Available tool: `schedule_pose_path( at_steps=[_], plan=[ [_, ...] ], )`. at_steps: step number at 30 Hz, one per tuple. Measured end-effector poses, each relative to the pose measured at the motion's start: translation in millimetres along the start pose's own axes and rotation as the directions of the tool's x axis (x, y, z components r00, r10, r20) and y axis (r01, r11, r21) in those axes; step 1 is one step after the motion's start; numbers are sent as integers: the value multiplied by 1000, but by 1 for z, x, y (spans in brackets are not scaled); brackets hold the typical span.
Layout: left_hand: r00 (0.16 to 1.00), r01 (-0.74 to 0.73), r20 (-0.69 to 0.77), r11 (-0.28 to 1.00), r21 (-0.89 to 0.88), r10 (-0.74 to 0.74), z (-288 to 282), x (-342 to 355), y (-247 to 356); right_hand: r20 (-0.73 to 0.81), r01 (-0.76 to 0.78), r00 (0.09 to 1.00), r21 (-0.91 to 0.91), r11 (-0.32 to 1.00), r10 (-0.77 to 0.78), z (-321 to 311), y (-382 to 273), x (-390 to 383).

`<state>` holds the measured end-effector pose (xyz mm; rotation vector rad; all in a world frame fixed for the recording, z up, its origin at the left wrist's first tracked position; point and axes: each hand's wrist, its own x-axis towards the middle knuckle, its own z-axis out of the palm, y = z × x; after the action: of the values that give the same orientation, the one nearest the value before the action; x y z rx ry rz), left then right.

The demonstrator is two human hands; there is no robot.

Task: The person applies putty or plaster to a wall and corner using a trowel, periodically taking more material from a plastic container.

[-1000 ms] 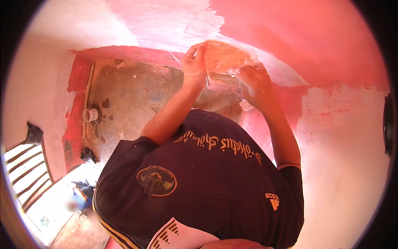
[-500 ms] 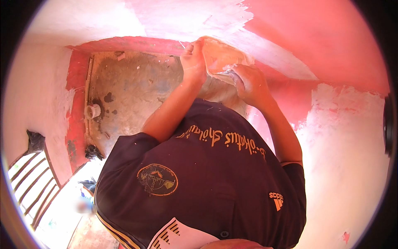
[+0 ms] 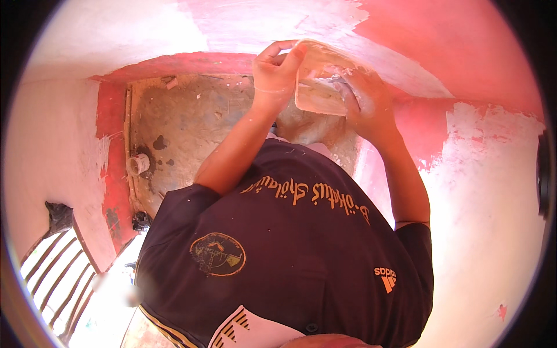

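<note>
My left hand point(image 3: 277, 72) grips the left side of a shallow, translucent tan rectangular container point(image 3: 319, 101), held up near the wall at the top centre. My right hand point(image 3: 371, 104) is at the container's right side, fingers curled into it around something pale and smeared with whitish material that I cannot make out. The container's inside looks streaked with the same material. Below, my dark short-sleeved shirt fills the middle of the view.
Walls with patchy red and whitish paint point(image 3: 493, 209) surround a stained concrete floor point(image 3: 185, 116). A small white bucket point(image 3: 138, 164) and a dark crumpled bag point(image 3: 141, 220) lie along the left. A barred window point(image 3: 58, 278) and a partly hidden, blurred person point(image 3: 130, 294) are at lower left.
The container and both hands have shifted upward and slightly right since half a second ago. The right hand's fingers have moved within the container. The person at lower left is more hidden.
</note>
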<state>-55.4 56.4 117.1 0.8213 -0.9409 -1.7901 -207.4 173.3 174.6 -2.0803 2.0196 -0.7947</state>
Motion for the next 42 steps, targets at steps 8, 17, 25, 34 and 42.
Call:
schedule_pose_path(
  at_steps=[8,17,25,34,42],
  plan=[
    [984,-39,-176,998,-52,29,6,-7,-4,34,12,999,155,988,-18,1,-14,-8],
    [982,18,-187,998,-62,-29,43,-44,-33,62,-40,998,268,962,25,-35,-2,-47],
    [994,103,-48,990,97,-98,84,-89,-45,162,-268,963,465,844,217,-104,25,-89],
    [974,224,20,974,41,-225,113,-127,-69,22,-254,953,601,758,302,-121,46,-141],
    [982,98,-131,956,-275,-138,119,-143,-106,-87,-211,894,783,585,439,-111,61,-175]
  ],
)
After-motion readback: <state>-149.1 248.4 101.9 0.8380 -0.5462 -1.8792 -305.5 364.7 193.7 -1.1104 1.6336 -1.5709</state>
